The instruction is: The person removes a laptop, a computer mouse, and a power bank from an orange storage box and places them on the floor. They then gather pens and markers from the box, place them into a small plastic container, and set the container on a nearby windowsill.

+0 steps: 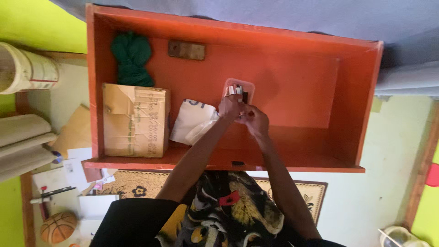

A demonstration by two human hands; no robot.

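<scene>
Orange wooden box (292, 87): one.
Inside it: one cardboard box (135, 121), one bundle of green yarn (132, 57), one small brown block (186, 50), one white bag (194, 121), one clear plastic container (238, 88) with several small sticks, too small to count.
Hands: two, left hand (230, 108) and right hand (254, 120).
Outside box: one basketball (58, 227), one white bucket (27, 68), three rolled pale mats (23, 144), one patterned rug (146, 183).

Even daylight, fairly bright, colours saturated. Soft shadow inside orange cabinet (292, 77) along right wall and behind clear plastic container (238, 88). No strong glare. Slight overall softness; hands (242, 114) mildly blurred. Wide-angle bending at frame edges.
</scene>
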